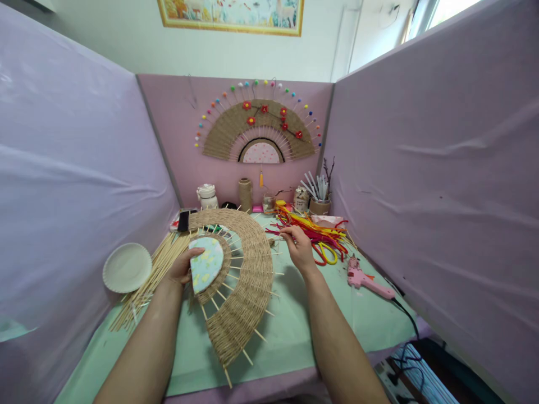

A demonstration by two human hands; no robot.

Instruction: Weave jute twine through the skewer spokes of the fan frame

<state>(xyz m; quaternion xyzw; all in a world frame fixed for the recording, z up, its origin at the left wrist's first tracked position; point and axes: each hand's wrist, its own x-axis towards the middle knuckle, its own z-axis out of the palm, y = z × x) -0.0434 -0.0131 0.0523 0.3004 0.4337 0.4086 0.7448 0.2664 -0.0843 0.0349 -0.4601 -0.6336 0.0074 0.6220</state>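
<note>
My left hand [183, 265] grips a woven fan [255, 264] by its patterned half-round centre [206, 264], thumb on top and the other fingers mostly hidden underneath. The fan is held tilted, its woven twine band curving to the right, with thin wooden sticks poking past the outer edge. My right hand [300, 249] hovers just right of that edge, thumb and fingertips pinched together. What the pinch holds, if anything, is too small to tell. Close behind it lies a pile of red and yellow fuzzy stems [311, 227].
A pink glue gun [366, 279] with a black cord lies at right. Wooden sticks [162, 266] and a white plate [127, 268] are at left. Along the back stand a twine spool [245, 194], a white jar [208, 196] and a pot of glue sticks [320, 206], below a finished fan [261, 120].
</note>
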